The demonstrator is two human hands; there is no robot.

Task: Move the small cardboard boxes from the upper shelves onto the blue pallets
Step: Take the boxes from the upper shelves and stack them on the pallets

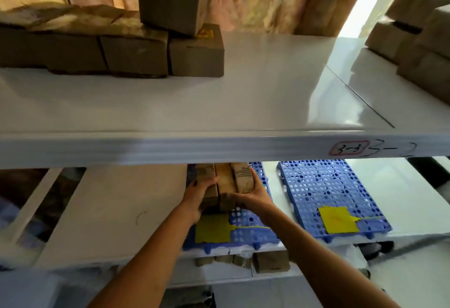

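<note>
Three small cardboard boxes point(225, 182) sit side by side on the left blue pallet point(248, 222) on the lower shelf. My left hand point(198, 198) presses the left side of this group and my right hand point(255, 195) grips its right side. Part of the boxes is hidden under the upper shelf edge. A second blue pallet point(331, 193) with a yellow patch lies bare to the right. On the upper white shelf point(243, 103), several brown boxes point(136, 49) stand at the back left, with one box point(171, 3) stacked on top.
More cardboard boxes point(418, 42) are piled at the upper shelf's right end. The shelf's front lip carries a handwritten label point(350, 149). A lower shelf holds further small boxes point(246, 260). A curtain hangs behind the shelving.
</note>
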